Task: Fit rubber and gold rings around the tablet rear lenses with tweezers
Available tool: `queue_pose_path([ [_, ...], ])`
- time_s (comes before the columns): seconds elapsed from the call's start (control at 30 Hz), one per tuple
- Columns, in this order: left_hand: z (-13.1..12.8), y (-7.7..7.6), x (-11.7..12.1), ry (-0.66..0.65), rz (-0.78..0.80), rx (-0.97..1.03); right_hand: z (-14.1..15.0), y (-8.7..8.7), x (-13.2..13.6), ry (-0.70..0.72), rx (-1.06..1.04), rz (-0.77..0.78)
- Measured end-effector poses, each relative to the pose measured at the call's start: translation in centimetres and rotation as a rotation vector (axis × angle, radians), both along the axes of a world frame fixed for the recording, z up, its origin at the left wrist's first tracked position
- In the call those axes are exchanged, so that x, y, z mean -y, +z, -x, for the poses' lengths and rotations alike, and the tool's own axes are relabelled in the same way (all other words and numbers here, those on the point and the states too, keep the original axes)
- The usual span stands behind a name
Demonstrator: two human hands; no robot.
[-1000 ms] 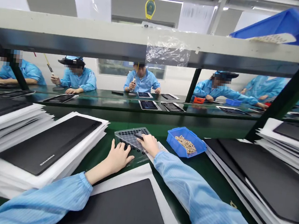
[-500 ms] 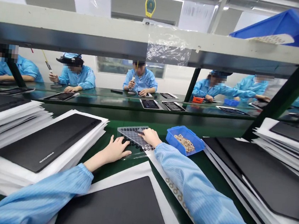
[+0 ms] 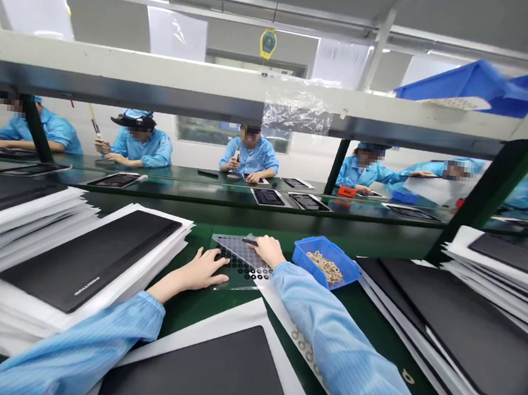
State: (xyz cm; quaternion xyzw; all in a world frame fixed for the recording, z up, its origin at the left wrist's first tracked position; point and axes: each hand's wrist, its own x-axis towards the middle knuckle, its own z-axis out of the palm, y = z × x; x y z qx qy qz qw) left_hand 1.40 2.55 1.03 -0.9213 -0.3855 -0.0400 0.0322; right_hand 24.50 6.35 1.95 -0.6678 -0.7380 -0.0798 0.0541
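Observation:
A clear plastic sheet with rows of black rings [image 3: 249, 276] lies on the green table. My left hand [image 3: 202, 271] rests at its left edge, palm down with the fingers spread and nothing held. Over the sheet's upper right, my right hand [image 3: 268, 250] pinches a thin dark tool [image 3: 250, 242]; its exact kind is too small to make out. From the sheet a white strip with beige rings [image 3: 307, 346] runs toward me, partly hidden by my right sleeve. Nearest me, a black flat panel [image 3: 207, 374] lies on white sheeting [image 3: 242, 313].
A blue bin [image 3: 302, 270] of beige rings stands right of my right hand. Stacked black panels with white sheets flank me at left [image 3: 97, 255] and right [image 3: 449, 317]. One loose beige ring [image 3: 408, 376] lies beside my right sleeve. Co-workers sit across, under a shelf [image 3: 163, 80].
The camera view has tipped up slightly, so everything sits lower. My right forearm has shifted left, showing a loose beige ring. Both hands stay at the sheet. A co-worker at right now lifts a panel.

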Motion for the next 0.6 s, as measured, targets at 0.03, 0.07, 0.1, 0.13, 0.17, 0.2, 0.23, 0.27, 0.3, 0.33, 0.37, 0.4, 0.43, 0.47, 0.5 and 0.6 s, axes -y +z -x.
queue_pose_path([
  [0.03,0.02,-0.02,-0.03,-0.003,0.001,0.005,-0.08,-0.02,-0.1,-0.002,-0.007,-0.003],
  [0.07,0.04,-0.06,-0.06,-0.005,0.003,0.011,-0.17,-0.05,-0.2,-0.005,-0.014,-0.005],
  [0.1,0.07,-0.11,-0.1,-0.007,0.003,0.018,-0.25,-0.1,-0.29,-0.009,-0.023,-0.006],
  [0.13,0.1,-0.19,-0.14,-0.009,0.004,0.025,-0.33,-0.16,-0.37,-0.013,-0.033,-0.006],
  [0.17,0.13,-0.27,-0.2,-0.012,0.003,0.033,-0.39,-0.23,-0.45,-0.019,-0.044,-0.006],
  [0.2,0.17,-0.37,-0.25,-0.014,0.003,0.041,-0.44,-0.3,-0.52,-0.026,-0.056,-0.005],
  [0.23,0.21,-0.48,-0.31,-0.016,0.002,0.05,-0.48,-0.38,-0.58,-0.035,-0.067,-0.003],
  [0.27,0.25,-0.59,-0.36,-0.017,0.002,0.06,-0.51,-0.46,-0.63,-0.045,-0.079,-0.002],
  [0.3,0.28,-0.69,-0.39,-0.018,0.002,0.071,-0.52,-0.53,-0.67,-0.057,-0.091,0.0],
  [0.33,0.32,-0.78,-0.42,-0.018,0.001,0.083,-0.54,-0.6,-0.69,-0.069,-0.103,0.001],
  [0.37,0.35,-0.85,-0.42,-0.016,0.001,0.098,-0.55,-0.65,-0.7,-0.08,-0.114,0.001],
  [0.4,0.38,-0.9,-0.41,-0.014,0.0,0.115,-0.56,-0.69,-0.69,-0.088,-0.125,0.001],
  [0.43,0.4,-0.91,-0.4,-0.012,-0.001,0.134,-0.58,-0.72,-0.65,-0.092,-0.136,0.0],
  [0.47,0.4,-0.89,-0.4,-0.011,-0.001,0.156,-0.59,-0.73,-0.61,-0.09,-0.146,0.0],
  [0.5,0.4,-0.84,-0.42,-0.01,-0.001,0.179,-0.61,-0.72,-0.55,-0.082,-0.155,-0.001],
  [0.6,0.35,-0.64,-0.78,0.005,-0.003,0.263,-0.63,-0.67,-0.35,-0.042,-0.176,-0.003],
])
